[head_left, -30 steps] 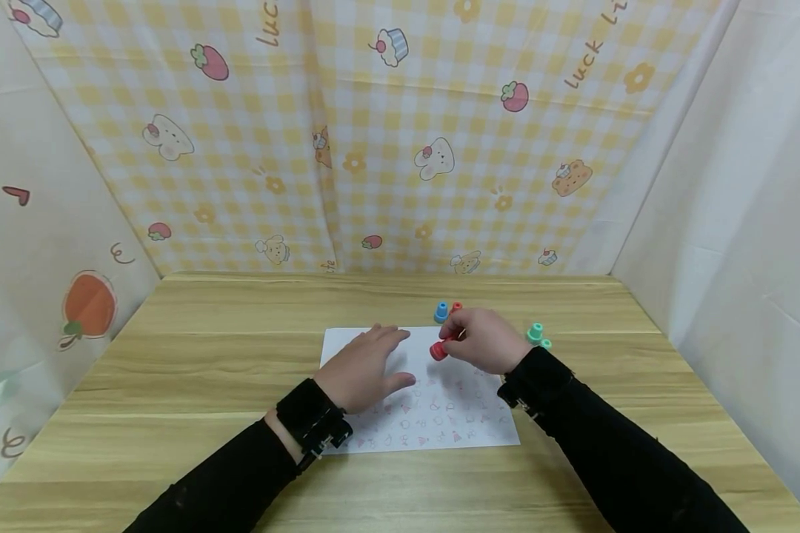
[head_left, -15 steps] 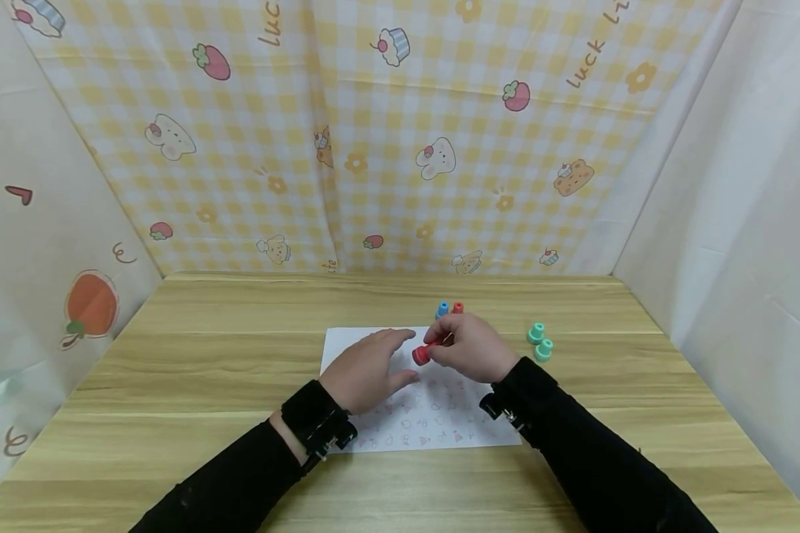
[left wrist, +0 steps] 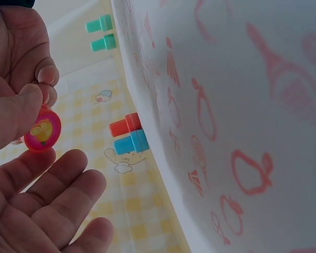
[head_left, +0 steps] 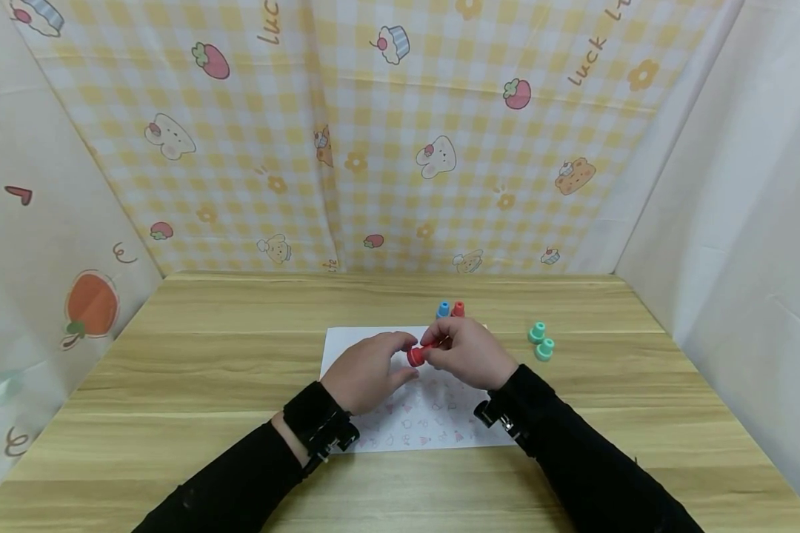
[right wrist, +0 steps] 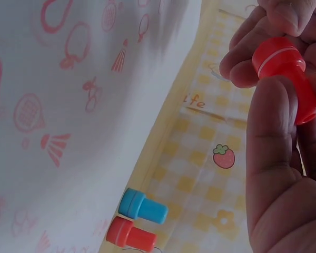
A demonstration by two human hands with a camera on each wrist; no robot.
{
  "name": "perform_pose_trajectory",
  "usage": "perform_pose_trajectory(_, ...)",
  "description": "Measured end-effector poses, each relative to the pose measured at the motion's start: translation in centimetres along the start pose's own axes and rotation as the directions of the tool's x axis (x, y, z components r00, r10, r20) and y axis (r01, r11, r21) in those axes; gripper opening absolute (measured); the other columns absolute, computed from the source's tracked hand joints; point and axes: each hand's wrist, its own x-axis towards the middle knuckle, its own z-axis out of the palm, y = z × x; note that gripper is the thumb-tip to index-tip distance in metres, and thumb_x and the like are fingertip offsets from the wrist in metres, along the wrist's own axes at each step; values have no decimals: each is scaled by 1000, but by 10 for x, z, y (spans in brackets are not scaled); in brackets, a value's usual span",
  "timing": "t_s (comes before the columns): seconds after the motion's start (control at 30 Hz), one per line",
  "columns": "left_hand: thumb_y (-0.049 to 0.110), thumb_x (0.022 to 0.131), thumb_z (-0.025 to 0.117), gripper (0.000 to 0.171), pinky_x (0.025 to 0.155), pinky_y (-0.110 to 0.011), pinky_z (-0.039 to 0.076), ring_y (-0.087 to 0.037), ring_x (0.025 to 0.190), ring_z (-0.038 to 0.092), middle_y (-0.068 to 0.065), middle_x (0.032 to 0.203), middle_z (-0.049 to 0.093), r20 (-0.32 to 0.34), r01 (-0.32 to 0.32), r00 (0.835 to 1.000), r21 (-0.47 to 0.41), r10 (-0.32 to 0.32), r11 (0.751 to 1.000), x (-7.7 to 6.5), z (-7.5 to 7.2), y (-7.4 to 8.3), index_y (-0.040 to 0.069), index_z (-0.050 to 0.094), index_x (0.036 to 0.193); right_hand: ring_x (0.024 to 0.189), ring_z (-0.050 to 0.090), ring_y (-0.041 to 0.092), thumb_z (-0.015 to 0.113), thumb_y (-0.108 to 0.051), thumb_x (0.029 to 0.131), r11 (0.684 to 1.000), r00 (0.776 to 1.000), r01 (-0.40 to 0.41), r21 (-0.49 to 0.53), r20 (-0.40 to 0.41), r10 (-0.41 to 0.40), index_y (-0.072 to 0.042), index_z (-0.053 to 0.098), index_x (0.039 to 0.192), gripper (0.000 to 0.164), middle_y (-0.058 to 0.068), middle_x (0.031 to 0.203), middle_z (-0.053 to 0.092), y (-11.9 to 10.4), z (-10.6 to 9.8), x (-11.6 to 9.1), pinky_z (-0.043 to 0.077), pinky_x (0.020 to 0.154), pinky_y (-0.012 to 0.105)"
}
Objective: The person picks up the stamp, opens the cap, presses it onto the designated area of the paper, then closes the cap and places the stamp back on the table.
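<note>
My right hand (head_left: 473, 354) pinches a red toy stamp (head_left: 416, 357) by its narrow handle, above the white paper (head_left: 433, 422). In the left wrist view, the end of the red stamp (left wrist: 44, 129) carries a pink and yellow fruit picture. My left hand (head_left: 368, 374) surrounds the stamp's wide end, thumb and fingers spread on either side. The left fingers (right wrist: 241, 68) lie very close to that end in the right wrist view; whether they touch it I cannot tell. Red printed shapes, such as shuttlecocks and rackets, cover the lower part of the paper.
Behind the paper stand a blue stamp (head_left: 443, 309) and another red stamp (head_left: 458, 309). Two green stamps (head_left: 538, 332) are at the right on the wooden table (head_left: 207, 355). A yellow checked cloth (head_left: 373, 148) hangs at the back.
My right hand has moved left with the red stamp, bringing its wide end between the left thumb and fingers. The left hand has barely shifted. The green stamps are now fully uncovered.
</note>
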Motion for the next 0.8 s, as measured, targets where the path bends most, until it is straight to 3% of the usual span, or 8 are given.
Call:
perform_pose_trajectory(0.3,27,100,75,26,105,-47,55,-22,122,69,0,123,75,-17,-9,1000,-30,8,1000,0,1,-2,16,70,124,80,63,18,73,-9,97,999,1000,8,52,-1,-8,-6,74,101,5,5,92,73,1,4,-2,56,74,30)
perform_pose_trajectory(0.6,24,100,75,27,103,-47,56,-22,121,71,-2,123,76,-38,-3,999,-59,1,998,-1,0,0,16,71,126,80,63,18,74,-12,97,996,1000,21,92,8,-22,-5,71,103,10,5,90,72,2,6,-4,55,72,27)
perform_pose_trajectory(0.8,23,99,76,24,100,-42,58,-17,115,73,1,117,77,-69,-23,997,-83,17,996,-2,1,0,16,70,122,76,65,18,74,-16,99,992,999,-22,121,35,18,-4,68,108,16,6,88,71,4,10,-5,53,67,26)
